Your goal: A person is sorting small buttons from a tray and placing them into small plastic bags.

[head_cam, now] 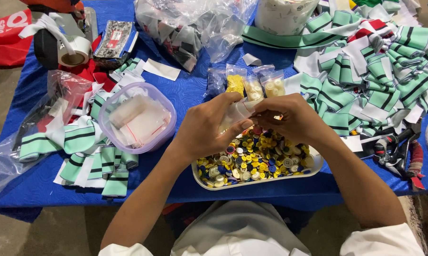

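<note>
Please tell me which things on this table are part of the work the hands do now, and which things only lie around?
In use:
- small clear bag, held by left hand and right hand
- white tray of mixed buttons

Lying about:
- plastic bowl of empty bags
- filled small bags
- striped fabric pieces
- tape roll
- blue table cover

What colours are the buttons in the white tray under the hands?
The buttons are mostly yellow, blue, white and red, seen in the head view.

tape roll (74, 52) | lilac tub of bags (136, 117) | striped fabric pile (380, 76)
</note>
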